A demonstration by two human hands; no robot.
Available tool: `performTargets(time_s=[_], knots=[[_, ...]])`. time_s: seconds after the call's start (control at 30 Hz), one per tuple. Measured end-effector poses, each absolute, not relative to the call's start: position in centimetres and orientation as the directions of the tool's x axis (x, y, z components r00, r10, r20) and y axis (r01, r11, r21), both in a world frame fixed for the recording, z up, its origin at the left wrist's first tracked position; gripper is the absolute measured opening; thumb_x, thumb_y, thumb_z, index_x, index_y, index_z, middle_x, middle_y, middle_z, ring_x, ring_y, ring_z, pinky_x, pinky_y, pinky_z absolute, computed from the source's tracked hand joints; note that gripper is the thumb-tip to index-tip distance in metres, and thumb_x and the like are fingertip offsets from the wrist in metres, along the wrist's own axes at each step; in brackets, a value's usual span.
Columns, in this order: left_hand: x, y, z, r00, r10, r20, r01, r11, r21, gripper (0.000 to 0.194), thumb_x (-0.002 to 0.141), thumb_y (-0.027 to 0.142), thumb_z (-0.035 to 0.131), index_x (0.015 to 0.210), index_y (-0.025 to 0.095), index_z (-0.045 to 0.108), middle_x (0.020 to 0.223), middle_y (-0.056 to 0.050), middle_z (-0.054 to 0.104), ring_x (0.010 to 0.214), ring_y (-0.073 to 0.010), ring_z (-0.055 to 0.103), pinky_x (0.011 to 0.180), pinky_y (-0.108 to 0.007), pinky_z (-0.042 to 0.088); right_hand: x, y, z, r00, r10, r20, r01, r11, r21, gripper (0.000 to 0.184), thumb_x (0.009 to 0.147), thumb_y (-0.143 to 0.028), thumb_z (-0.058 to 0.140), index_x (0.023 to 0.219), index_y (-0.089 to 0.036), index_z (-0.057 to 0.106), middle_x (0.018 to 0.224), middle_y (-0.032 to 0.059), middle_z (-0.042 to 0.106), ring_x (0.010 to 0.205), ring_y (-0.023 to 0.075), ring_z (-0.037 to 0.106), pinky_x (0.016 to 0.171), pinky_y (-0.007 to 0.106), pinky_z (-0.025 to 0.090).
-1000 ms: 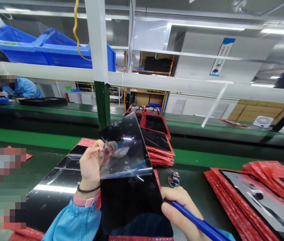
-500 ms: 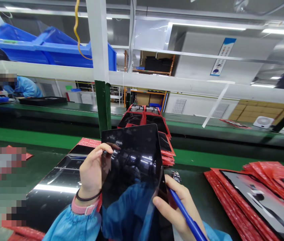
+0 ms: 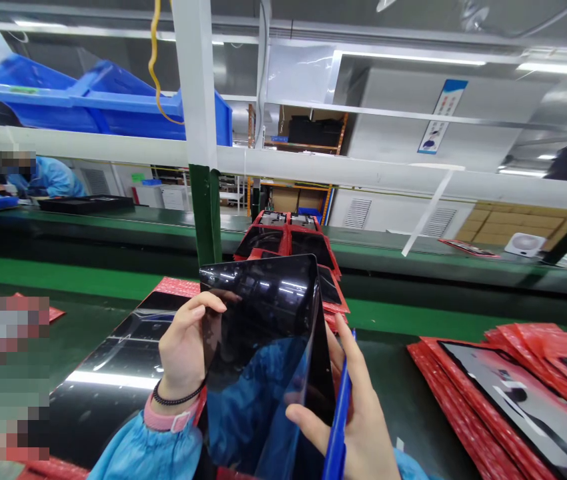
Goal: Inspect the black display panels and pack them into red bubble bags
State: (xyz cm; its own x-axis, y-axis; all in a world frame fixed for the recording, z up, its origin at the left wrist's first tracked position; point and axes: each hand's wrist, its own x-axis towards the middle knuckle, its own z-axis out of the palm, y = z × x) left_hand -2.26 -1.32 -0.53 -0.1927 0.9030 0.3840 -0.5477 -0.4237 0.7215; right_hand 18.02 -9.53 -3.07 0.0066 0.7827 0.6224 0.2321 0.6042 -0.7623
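Note:
A glossy black screen panel (image 3: 258, 333), tilted upright before me, reflects ceiling lights and blue sleeves. My left hand (image 3: 183, 347) grips its left edge, with the thumb or a finger over the front and the rest behind. At the right edge is my right hand (image 3: 358, 407), thumb on the front and fingers along the side, partly hidden. A blue pen (image 3: 339, 420) is also tucked in that hand, pointing upward. Under and left of my left arm lies a larger black panel (image 3: 93, 400) on red bubble wrap.
Stacked red bubble-wrap packs (image 3: 443, 393) with grey and black panels lie at right. More wrapped panels (image 3: 311, 247) stand behind the held one. A white-and-green post (image 3: 201, 133) rises ahead, near blue bins (image 3: 133, 117). A person (image 3: 56, 177) in blue works far left.
My right hand has shifted up along the panel's edge, its fingers stretching higher. The pen has swung from slanting to nearly upright. My left hand keeps its grip.

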Motion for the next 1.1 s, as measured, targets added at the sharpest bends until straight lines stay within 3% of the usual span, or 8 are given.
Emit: performTargets(time_s=[0.2, 0.37, 0.5, 0.63, 0.93, 1.1], knots=[[-2.5, -1.4, -0.8, -0.189, 0.887, 0.421, -0.53, -0.453, 0.717, 0.017, 0.067, 0.031, 0.061, 0.059, 0.018, 0.07, 0.082, -0.006, 0.074, 0.08, -0.0227, 0.065, 0.074, -0.029, 0.049, 17.9, -10.0, -3.6, 0.039, 0.732, 0.68, 0.33, 0.633, -0.7, 0.092, 0.082, -0.035, 0.074, 0.153, -0.038, 0.015, 0.158, 0.0046, 0.03, 0.134, 0.026, 0.045, 0.101, 0.035, 0.05], [-2.6, -1.3, -0.9, -0.211, 0.877, 0.432, -0.512, -0.476, 0.715, 0.016, 0.066, 0.029, 0.06, 0.059, 0.018, 0.068, 0.082, -0.007, 0.074, 0.079, -0.0229, 0.065, 0.073, -0.03, 0.048, 17.4, -10.0, -4.0, 0.051, 0.593, 0.803, 0.392, 0.728, -0.562, 0.086, 0.088, -0.032, 0.067, 0.154, -0.029, 0.012, 0.15, 0.0104, 0.045, 0.132, 0.0265, 0.048, 0.101, 0.04, 0.05], [-2.7, -1.5, -0.7, -0.228, 0.877, 0.423, -0.525, -0.476, 0.706, 0.016, 0.066, 0.03, 0.061, 0.059, 0.018, 0.07, 0.081, -0.005, 0.074, 0.078, -0.0228, 0.065, 0.069, -0.029, 0.047, 17.5, -9.9, -4.2, 0.055, 0.484, 0.873, 0.518, 0.734, -0.44, 0.085, 0.086, -0.024, 0.07, 0.154, -0.022, 0.018, 0.14, 0.0122, 0.056, 0.129, 0.0266, 0.052, 0.096, 0.036, 0.054], [-2.7, -1.7, -0.4, -0.26, 0.871, 0.417, -0.51, -0.491, 0.706, 0.015, 0.062, 0.03, 0.063, 0.056, 0.019, 0.07, 0.077, -0.005, 0.074, 0.078, -0.023, 0.065, 0.069, -0.028, 0.047, 17.8, -9.7, -4.0, 0.007, 0.377, 0.926, 0.591, 0.746, -0.308, 0.086, 0.081, -0.015, 0.073, 0.152, -0.018, 0.024, 0.137, 0.0137, 0.059, 0.124, 0.0305, 0.057, 0.1, 0.045, 0.052], [-2.6, -1.8, -0.3, -0.329, 0.819, 0.47, -0.393, -0.571, 0.721, 0.015, 0.058, 0.029, 0.06, 0.051, 0.019, 0.07, 0.07, -0.007, 0.074, 0.071, -0.0247, 0.066, 0.066, -0.032, 0.048, 18.0, -9.5, -3.9, -0.159, 0.299, 0.941, 0.671, 0.732, -0.119, 0.09, 0.078, -0.006, 0.072, 0.152, -0.017, 0.023, 0.141, 0.0134, 0.055, 0.137, 0.0336, 0.041, 0.1, 0.052, 0.05], [-2.2, -1.9, -0.4, -0.308, 0.738, 0.6, -0.281, -0.673, 0.684, 0.012, 0.06, 0.022, 0.063, 0.054, 0.021, 0.074, 0.068, -0.004, 0.075, 0.065, -0.0219, 0.068, 0.062, -0.03, 0.05, 18.2, -9.5, -2.8, -0.273, 0.281, 0.92, 0.679, 0.733, -0.022, 0.071, 0.087, -0.015, 0.063, 0.149, -0.013, 0.029, 0.125, 0.0146, 0.067, 0.142, 0.0289, 0.031, 0.107, 0.056, 0.042]])
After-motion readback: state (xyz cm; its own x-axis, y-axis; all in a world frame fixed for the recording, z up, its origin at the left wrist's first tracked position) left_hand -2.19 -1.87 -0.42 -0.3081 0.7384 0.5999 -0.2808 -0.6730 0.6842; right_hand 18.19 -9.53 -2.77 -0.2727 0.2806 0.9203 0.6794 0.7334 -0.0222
